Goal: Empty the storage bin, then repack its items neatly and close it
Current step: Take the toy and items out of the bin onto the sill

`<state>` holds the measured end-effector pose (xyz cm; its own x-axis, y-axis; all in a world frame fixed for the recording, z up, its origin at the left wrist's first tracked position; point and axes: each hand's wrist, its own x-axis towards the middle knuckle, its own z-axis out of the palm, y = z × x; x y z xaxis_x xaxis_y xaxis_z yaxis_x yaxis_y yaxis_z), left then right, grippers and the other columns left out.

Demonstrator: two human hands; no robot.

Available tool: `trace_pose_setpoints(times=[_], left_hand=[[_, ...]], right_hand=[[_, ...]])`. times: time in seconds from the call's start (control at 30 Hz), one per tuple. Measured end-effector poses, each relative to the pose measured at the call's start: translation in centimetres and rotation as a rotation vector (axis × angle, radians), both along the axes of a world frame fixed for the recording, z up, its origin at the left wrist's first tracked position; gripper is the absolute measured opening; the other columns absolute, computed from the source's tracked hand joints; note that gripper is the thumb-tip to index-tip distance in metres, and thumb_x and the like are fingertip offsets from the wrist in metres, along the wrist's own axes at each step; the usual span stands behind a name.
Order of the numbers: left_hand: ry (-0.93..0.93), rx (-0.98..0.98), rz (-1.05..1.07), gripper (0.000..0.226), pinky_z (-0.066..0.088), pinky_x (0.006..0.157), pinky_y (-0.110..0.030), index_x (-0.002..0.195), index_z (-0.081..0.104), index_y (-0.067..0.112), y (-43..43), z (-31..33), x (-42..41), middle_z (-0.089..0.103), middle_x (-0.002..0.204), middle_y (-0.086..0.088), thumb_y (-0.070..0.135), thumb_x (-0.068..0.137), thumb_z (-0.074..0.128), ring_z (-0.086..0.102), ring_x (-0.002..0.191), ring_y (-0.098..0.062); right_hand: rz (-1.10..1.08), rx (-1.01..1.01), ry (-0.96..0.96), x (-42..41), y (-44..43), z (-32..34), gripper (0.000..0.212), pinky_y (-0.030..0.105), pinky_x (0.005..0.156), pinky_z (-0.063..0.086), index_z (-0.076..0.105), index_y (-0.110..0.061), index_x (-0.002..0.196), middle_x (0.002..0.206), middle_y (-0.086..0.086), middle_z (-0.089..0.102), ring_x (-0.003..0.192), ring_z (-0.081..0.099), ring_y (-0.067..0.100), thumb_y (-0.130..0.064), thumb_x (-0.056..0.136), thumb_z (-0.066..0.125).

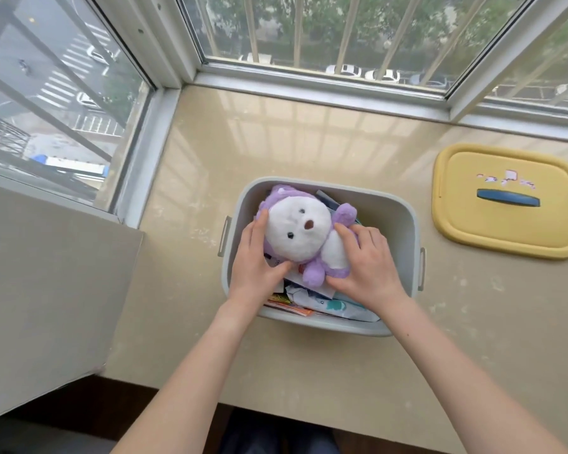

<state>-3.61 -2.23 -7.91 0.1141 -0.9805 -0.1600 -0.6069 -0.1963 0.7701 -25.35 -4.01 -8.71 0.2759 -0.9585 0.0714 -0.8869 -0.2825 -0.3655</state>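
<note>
Clearly plush toy (300,232) soft, light, squashy; sits atop papers (312,301) inside grey bin (404,221) on tabletop (309,139). Left hand (254,265) cups head, right hand (369,265) cups body, both gripping. Hold by flanks; no slip risk. Yellow lid (505,199) lies apart.

head-worn view, steep downward, close over sill (309,142)

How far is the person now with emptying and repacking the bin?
Done: the yellow lid is off, lying right of the grey bin. In hand: left hand and right hand grip the purple plush toy atop packets inside. Whether this is emptying or repacking is unclear; closing remains.
</note>
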Motion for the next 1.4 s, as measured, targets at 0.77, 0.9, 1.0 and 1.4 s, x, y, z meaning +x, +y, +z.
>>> trace_pose_setpoints(times=[0.77, 0.9, 1.0, 1.4], left_hand=[[-0.149, 0.341, -0.101, 0.09, 0.034, 0.107, -0.041, 0.146, 0.028, 0.012, -1.2, -2.8, -1.5, 0.045, 0.136, -0.015, 0.039, 0.076, 0.077, 0.037, 0.128, -0.032], [-0.146, 0.354, -0.145, 0.097, 0.036, 0.101, -0.04, 0.15, 0.02, 0.018, -1.6, -2.8, -1.7, 0.044, 0.134, -0.02, 0.036, 0.076, 0.079, 0.041, 0.126, -0.036], [-0.036, 0.358, -0.12, 0.094, 0.046, 0.096, -0.039, 0.145, 0.026, 0.027, -1.5, -2.5, -1.5, 0.056, 0.126, -0.01, 0.038, 0.071, 0.083, 0.052, 0.117, -0.028], [0.341, 0.412, 0.041, 0.027, 0.053, 0.064, -0.026, 0.107, 0.059, 0.031, 0.2, 2.1, 2.1, 0.07, 0.09, -0.006, 0.019, 0.086, 0.07, 0.063, 0.074, -0.014]], right_hand=[[-0.467, -0.164, -0.162, -3.5, 4.4, 1.7, 0.068, 0.04, 0.084, 0.039, 0.059, 0.001, 0.117, 0.1, 0.017, 0.058, 0.089, 0.05, 0.035, -0.044, 0.068, 0.069], [-0.48, -0.156, -0.157, -3.3, 4.2, 1.3, 0.07, 0.038, 0.085, 0.037, 0.058, 0.0, 0.119, 0.101, 0.017, 0.059, 0.091, 0.051, 0.035, -0.045, 0.067, 0.071], [-0.49, -0.153, -0.157, -3.2, 4.4, 1.2, 0.072, 0.038, 0.086, 0.037, 0.058, 0.0, 0.12, 0.102, 0.017, 0.059, 0.092, 0.051, 0.035, -0.047, 0.067, 0.071], [-0.522, -0.148, -0.136, -2.1, 5.2, 3.1, 0.072, 0.04, 0.087, 0.04, 0.058, -0.002, 0.12, 0.103, 0.017, 0.058, 0.092, 0.051, 0.038, -0.047, 0.066, 0.073]])
